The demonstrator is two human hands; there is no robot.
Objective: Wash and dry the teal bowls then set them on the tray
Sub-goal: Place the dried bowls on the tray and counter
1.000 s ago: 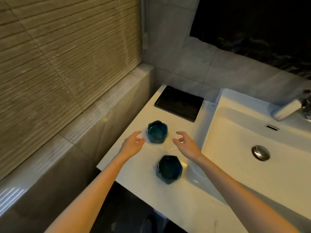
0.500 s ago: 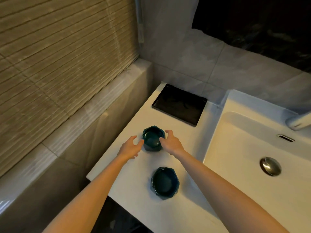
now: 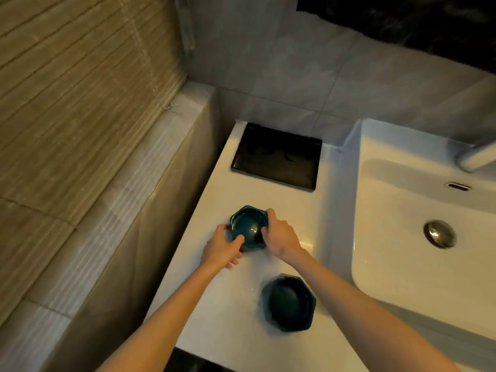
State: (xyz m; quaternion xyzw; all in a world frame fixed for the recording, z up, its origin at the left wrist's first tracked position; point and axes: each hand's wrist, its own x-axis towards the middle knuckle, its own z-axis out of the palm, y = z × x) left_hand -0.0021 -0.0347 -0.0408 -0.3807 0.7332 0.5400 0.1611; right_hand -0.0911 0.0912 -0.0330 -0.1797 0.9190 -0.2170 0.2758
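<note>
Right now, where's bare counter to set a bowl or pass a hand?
Bare counter: strip between black tray and far teal bowl; band along the sink rim. Crowded: left hand and right hand on that bowl, near teal bowl beside.

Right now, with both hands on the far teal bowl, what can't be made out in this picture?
Head view only:
- metal tap: cut off by the right edge.
- far teal faceted bowl: sides covered by the left hand and right hand; lifted or resting, unclear.
- near teal faceted bowl: inside too dark to judge clean or dirty.
</note>
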